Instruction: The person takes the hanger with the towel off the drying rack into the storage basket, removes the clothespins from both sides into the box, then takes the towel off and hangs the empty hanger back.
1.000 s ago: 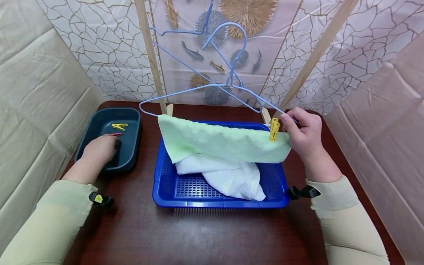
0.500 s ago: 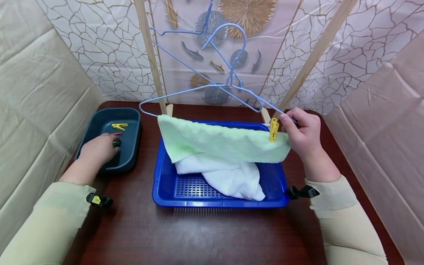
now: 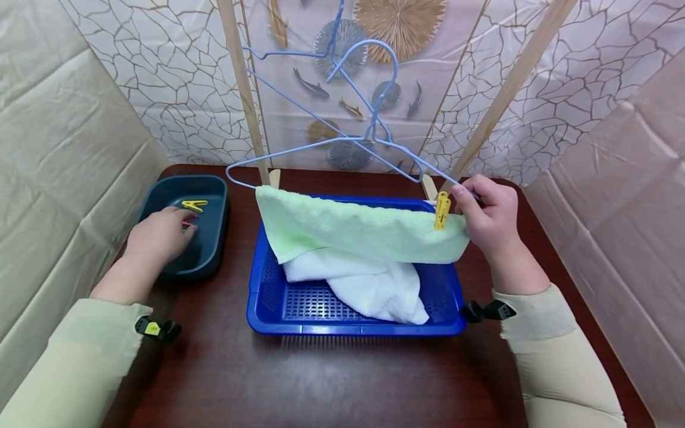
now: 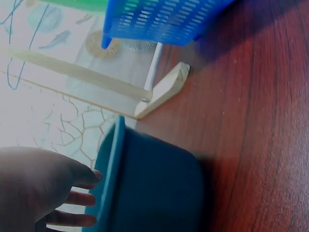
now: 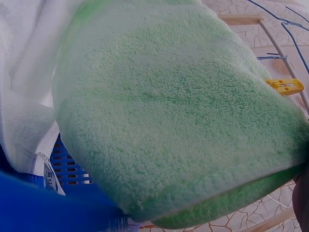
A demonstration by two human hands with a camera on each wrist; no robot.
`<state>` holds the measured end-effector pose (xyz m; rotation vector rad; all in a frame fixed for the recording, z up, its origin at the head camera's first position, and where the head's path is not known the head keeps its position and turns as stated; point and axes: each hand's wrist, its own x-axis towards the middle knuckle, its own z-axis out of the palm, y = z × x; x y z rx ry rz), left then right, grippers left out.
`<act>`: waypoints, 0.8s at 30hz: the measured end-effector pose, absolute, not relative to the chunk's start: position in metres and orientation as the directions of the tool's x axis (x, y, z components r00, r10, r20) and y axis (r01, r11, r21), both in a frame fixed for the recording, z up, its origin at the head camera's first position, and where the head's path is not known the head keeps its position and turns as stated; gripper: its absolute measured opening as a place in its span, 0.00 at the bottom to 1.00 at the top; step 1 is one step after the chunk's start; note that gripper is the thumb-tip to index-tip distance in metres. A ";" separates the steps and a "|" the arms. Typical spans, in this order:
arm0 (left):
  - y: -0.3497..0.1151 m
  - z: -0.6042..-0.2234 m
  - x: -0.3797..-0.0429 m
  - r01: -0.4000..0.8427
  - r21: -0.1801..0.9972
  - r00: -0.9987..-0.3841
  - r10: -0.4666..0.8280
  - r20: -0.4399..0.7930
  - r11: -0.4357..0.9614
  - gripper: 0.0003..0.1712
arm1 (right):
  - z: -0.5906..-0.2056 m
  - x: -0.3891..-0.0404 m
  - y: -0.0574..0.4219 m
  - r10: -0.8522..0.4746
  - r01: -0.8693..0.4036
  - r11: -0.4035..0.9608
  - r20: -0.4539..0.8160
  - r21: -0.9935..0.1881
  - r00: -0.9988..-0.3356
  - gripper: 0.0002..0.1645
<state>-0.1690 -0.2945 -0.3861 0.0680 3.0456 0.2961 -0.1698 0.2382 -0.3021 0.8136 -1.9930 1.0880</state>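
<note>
My left hand (image 3: 160,233) reaches down into the dark teal tub (image 3: 213,238). A red clothespin (image 3: 187,223) shows at its thumb and fingertips; whether they pinch it I cannot tell. Just beyond lies a yellow clothespin (image 3: 194,205). My right hand (image 3: 492,208) grips the right end of a blue wire hanger (image 3: 305,146) together with the edge of a light green towel (image 3: 348,229). Folded over the hanger's bottom bar, that towel has another yellow clothespin (image 3: 442,211) clipped on near its right end. The towel fills most of the right wrist view.
Under the hanging towel stands a blue perforated basket (image 3: 353,329) holding a white towel (image 3: 374,285). A second blue hanger (image 3: 299,104) hangs behind, between wooden posts (image 3: 243,89). Everything stands on a dark brown table (image 3: 321,380). Pale curtains enclose the sides.
My left hand has shifted slightly within the tub, and the red clothespin now shows between thumb and fingers. A dark object seen by the fingertips earlier is out of sight. The right hand holds still.
</note>
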 end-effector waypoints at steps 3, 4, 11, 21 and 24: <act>-0.291 -0.382 -0.168 0.047 0.188 -0.997 0.057 -0.045 0.981 0.23 | -0.302 -0.170 0.238 -0.181 -0.786 0.447 0.817 -0.428 -0.548 0.21; -0.290 -0.381 -0.167 0.052 0.189 -0.998 0.059 -0.035 0.981 0.23 | -0.302 -0.170 0.238 -0.180 -0.785 0.447 0.817 -0.429 -0.548 0.21; -0.275 -0.363 -0.156 0.095 0.210 -0.995 0.090 0.032 0.973 0.24 | -0.302 -0.169 0.238 -0.176 -0.784 0.448 0.817 -0.429 -0.548 0.21; -0.246 -0.335 -0.134 0.151 0.207 -0.985 0.130 0.112 0.966 0.22 | -0.302 -0.169 0.239 -0.184 -0.783 0.447 0.812 -0.432 -0.553 0.20; -0.239 -0.331 -0.130 0.159 0.198 -0.984 0.139 0.115 0.967 0.22 | -0.302 -0.169 0.239 -0.184 -0.783 0.448 0.812 -0.432 -0.554 0.20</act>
